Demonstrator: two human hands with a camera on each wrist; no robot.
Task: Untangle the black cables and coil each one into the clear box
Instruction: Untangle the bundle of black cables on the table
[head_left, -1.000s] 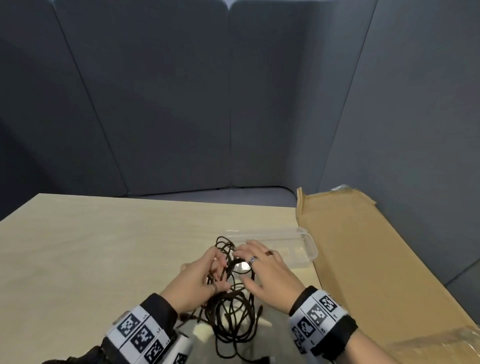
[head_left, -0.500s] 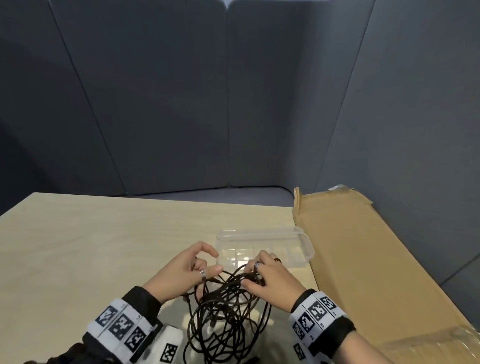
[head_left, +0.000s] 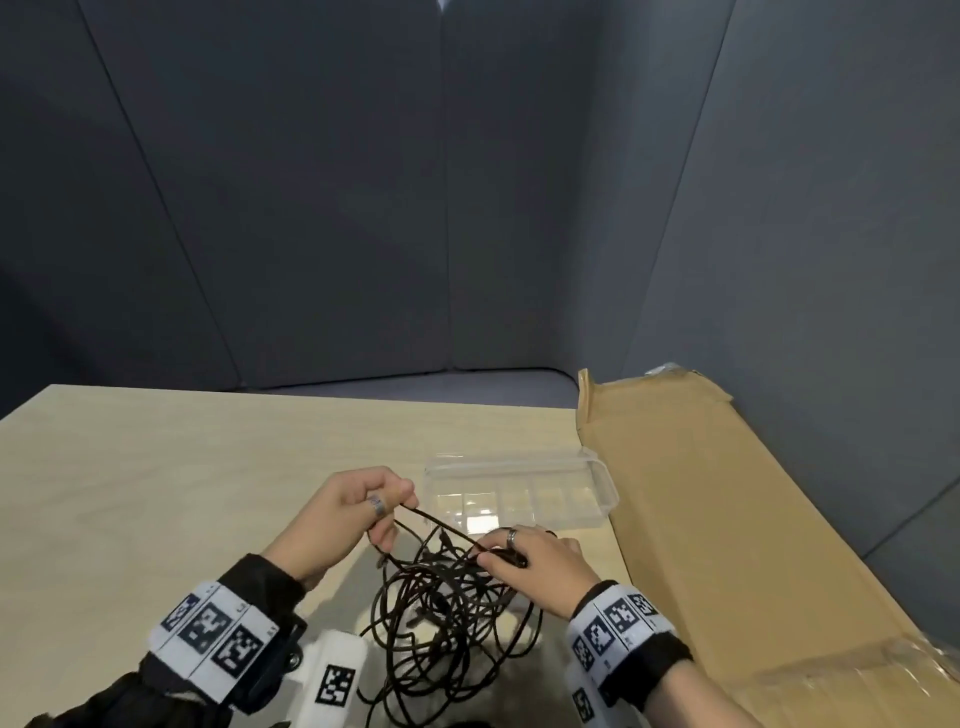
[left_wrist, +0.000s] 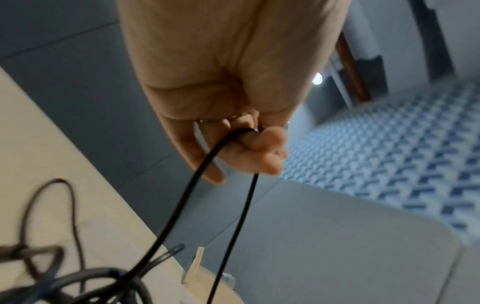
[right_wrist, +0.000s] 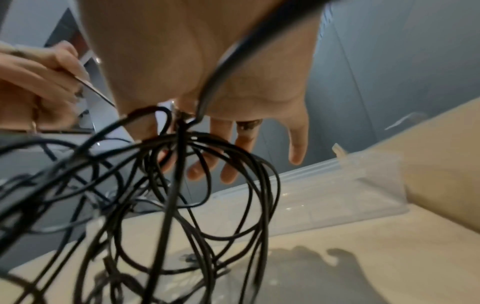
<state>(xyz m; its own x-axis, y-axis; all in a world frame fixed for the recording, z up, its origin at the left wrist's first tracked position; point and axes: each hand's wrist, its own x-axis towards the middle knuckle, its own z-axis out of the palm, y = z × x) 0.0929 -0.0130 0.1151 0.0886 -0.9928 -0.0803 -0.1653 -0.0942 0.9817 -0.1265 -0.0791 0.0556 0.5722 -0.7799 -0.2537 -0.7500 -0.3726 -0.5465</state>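
Left hand: the left hand (head_left: 347, 514) is raised above the pale wooden surface (head_left: 156, 467), back of the hand up, fingers curled inward; a ring shows on 1 finger. In the left wrist view its fingertips (left_wrist: 262, 142) pinch a thin black cable strand (left_wrist: 187, 195), which bends at the grip and drops away in 2 lines.
Right hand: the right hand (head_left: 535, 564) sits lower and to the right, knuckles up, thumb and forefinger clamped on a bunch of strands at the top of the tangle. The right wrist view shows its other fingers (right_wrist: 228, 164) reaching downward and spread, with cable loops hanging from the grip.
Strand between hands: 1 strand runs from the left hand across to the right.
Tangle: the tangled black cables (head_left: 447, 618) hang from the right hand as a loose knot of many loops, the lower loops reaching the surface between the 2 wrists.
Box: the clear plastic box (head_left: 597, 462), long and divided into compartments, lies on the surface just beyond the right hand, holding no cable.
Cardboard: a flat brown cardboard sheet (head_left: 727, 519) lies beside the box on its right.
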